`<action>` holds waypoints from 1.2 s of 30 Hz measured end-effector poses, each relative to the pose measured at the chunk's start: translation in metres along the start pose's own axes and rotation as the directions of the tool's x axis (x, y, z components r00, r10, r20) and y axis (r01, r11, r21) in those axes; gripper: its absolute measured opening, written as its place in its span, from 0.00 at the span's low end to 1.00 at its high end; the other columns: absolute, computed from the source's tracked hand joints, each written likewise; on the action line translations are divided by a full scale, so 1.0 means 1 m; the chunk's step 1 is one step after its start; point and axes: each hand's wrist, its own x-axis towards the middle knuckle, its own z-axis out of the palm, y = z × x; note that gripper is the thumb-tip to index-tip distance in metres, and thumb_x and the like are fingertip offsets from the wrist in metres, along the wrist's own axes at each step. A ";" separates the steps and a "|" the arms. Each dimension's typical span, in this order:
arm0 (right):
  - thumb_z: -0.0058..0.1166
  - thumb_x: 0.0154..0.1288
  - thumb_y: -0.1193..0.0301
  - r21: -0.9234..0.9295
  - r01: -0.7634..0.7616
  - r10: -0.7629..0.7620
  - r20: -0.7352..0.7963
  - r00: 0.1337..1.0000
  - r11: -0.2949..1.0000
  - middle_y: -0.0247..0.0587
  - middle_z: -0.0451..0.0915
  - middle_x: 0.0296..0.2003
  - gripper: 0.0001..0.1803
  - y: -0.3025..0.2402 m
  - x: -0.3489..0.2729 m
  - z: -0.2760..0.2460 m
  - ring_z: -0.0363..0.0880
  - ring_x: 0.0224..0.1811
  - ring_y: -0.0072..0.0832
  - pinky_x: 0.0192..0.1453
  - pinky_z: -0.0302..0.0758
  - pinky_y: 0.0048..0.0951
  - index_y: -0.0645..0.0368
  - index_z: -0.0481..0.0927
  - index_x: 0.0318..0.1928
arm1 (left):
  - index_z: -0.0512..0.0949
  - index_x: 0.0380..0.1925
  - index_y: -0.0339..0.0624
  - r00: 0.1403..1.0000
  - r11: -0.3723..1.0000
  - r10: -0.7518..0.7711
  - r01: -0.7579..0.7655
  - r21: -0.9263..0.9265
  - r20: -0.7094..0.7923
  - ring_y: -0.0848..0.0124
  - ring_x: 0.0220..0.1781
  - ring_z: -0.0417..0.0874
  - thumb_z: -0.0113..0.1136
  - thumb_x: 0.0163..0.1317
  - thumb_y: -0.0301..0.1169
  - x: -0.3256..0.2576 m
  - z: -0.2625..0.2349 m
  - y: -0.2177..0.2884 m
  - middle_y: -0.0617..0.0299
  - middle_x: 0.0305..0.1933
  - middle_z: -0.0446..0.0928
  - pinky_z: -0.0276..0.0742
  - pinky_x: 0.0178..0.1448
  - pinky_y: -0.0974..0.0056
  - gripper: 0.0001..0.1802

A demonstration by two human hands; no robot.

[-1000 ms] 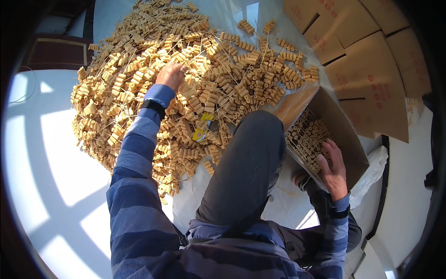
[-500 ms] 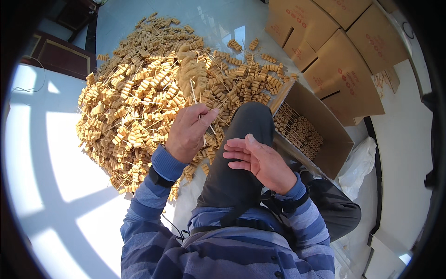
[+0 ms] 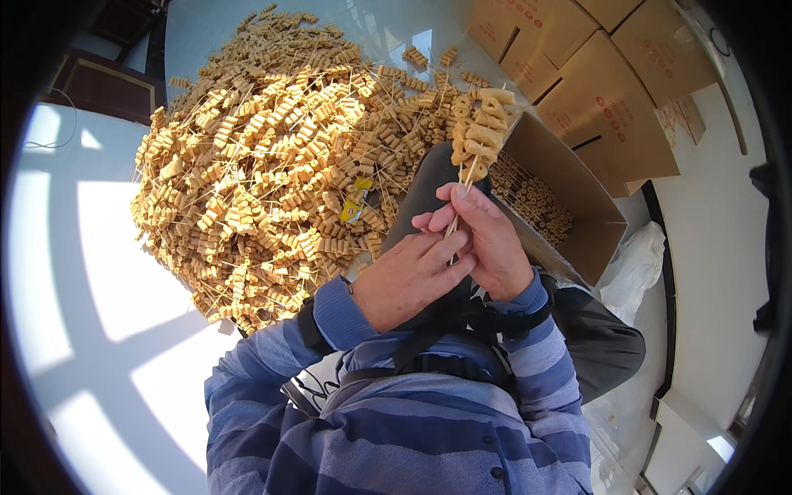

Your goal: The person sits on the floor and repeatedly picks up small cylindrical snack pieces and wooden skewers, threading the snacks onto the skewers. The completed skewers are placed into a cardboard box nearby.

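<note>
Both hands meet in front of my chest. My right hand [image 3: 488, 239] grips the thin sticks of a small bunch of tan skewers [image 3: 475, 132], whose ridged pieces fan out above the fingers. Against those sticks, just below the right hand's fingers, lies my left hand [image 3: 410, 279] with its fingers closed on them. A big heap of the same skewers [image 3: 272, 157] covers the floor ahead and to the left. To the right of my raised knee [image 3: 429, 186] stands an open cardboard box [image 3: 577, 198] with skewers laid inside.
Several closed cardboard boxes [image 3: 619, 74] are stacked at the upper right. A small yellow packet [image 3: 355, 205] lies at the heap's near edge. White plastic sheeting [image 3: 631, 264] lies beside the open box. Sunlit patches mark the pale floor [image 3: 107, 272] on the left.
The left hand carried a bunch of skewers from the heap toward my chest. The right hand left the open box, came over and took hold of the sticks.
</note>
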 end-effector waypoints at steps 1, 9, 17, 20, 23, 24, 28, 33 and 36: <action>0.43 0.82 0.61 -0.003 0.059 -0.060 -0.033 0.998 0.998 0.38 0.83 0.35 0.16 -0.003 0.002 -0.006 0.85 0.45 0.32 0.53 0.81 0.33 0.60 0.74 0.53 | 0.72 0.63 0.41 0.999 1.000 -0.010 0.010 0.010 -0.031 0.50 0.59 0.75 0.60 0.52 0.20 -0.005 0.002 -0.001 0.47 0.65 0.66 0.73 0.63 0.50 0.33; 0.41 0.82 0.58 0.029 0.145 -0.139 -0.157 0.978 0.989 0.27 0.64 0.22 0.16 -0.031 0.000 -0.045 0.68 0.21 0.21 0.37 0.80 0.33 0.57 0.73 0.52 | 0.80 0.53 0.39 0.607 0.624 -0.781 0.744 -0.239 -0.148 0.63 0.43 0.83 0.57 0.70 0.28 -0.069 0.026 -0.146 0.55 0.42 0.80 0.80 0.50 0.62 0.14; 0.41 0.82 0.56 -0.047 0.016 -0.028 -0.257 0.966 0.999 0.26 0.60 0.21 0.17 -0.021 0.003 -0.047 0.62 0.18 0.19 0.34 0.78 0.30 0.58 0.72 0.52 | 0.75 0.49 0.38 0.054 -0.408 -0.894 0.312 -0.858 0.445 0.71 0.28 0.81 0.52 0.75 0.47 -0.080 0.120 -0.303 0.63 0.32 0.78 0.76 0.28 0.69 0.21; 0.40 0.82 0.57 -0.061 0.010 -0.027 -0.288 0.957 0.998 0.26 0.59 0.21 0.17 -0.020 0.002 -0.051 0.61 0.18 0.18 0.32 0.77 0.28 0.58 0.72 0.51 | 0.71 0.54 0.34 -0.051 -0.527 -0.850 0.088 -0.845 0.525 0.71 0.26 0.80 0.44 0.77 0.52 -0.070 0.151 -0.341 0.59 0.35 0.78 0.76 0.23 0.75 0.28; 0.39 0.83 0.57 -0.094 0.007 -0.040 -0.355 0.934 0.996 0.24 0.58 0.19 0.16 -0.018 0.001 -0.055 0.56 0.16 0.16 0.28 0.73 0.25 0.56 0.72 0.50 | 0.75 0.46 0.32 0.018 -0.523 -0.850 -0.148 -0.839 0.526 0.70 0.26 0.81 0.46 0.77 0.52 -0.075 0.168 -0.371 0.56 0.30 0.78 0.73 0.22 0.72 0.28; 0.39 0.83 0.58 -0.086 0.007 -0.039 -0.376 0.926 0.996 0.24 0.58 0.19 0.16 -0.017 0.001 -0.056 0.56 0.16 0.16 0.27 0.73 0.25 0.56 0.72 0.50 | 0.75 0.46 0.31 -0.016 -0.520 -0.849 -0.150 -0.841 0.528 0.70 0.25 0.80 0.45 0.77 0.45 -0.077 0.170 -0.378 0.55 0.30 0.79 0.72 0.20 0.72 0.24; 0.38 0.83 0.57 -0.090 -0.004 -0.029 -0.365 0.930 0.996 0.26 0.59 0.20 0.17 -0.015 0.005 -0.060 0.58 0.18 0.17 0.31 0.76 0.27 0.57 0.72 0.51 | 0.75 0.41 0.34 -0.076 -0.508 -0.854 -0.088 -0.857 0.514 0.69 0.23 0.79 0.45 0.76 0.38 -0.080 0.167 -0.361 0.54 0.32 0.80 0.74 0.22 0.72 0.17; 0.39 0.83 0.58 -0.087 -0.017 -0.012 -0.326 0.945 0.996 0.25 0.59 0.21 0.16 -0.008 0.010 -0.059 0.59 0.18 0.16 0.29 0.73 0.25 0.57 0.73 0.52 | 0.76 0.45 0.36 0.237 -0.090 -0.820 0.845 -0.528 0.520 0.65 0.33 0.84 0.50 0.72 0.33 -0.122 0.141 -0.267 0.54 0.36 0.80 0.83 0.35 0.64 0.12; 0.39 0.83 0.58 -0.116 -0.025 -0.011 -0.294 0.956 0.993 0.25 0.60 0.21 0.16 -0.006 0.009 -0.057 0.59 0.18 0.15 0.29 0.72 0.24 0.57 0.73 0.52 | 0.77 0.49 0.38 0.567 0.598 -0.794 0.663 0.451 0.218 0.57 0.48 0.85 0.55 0.68 0.33 -0.163 0.108 -0.250 0.52 0.38 0.81 0.84 0.51 0.57 0.14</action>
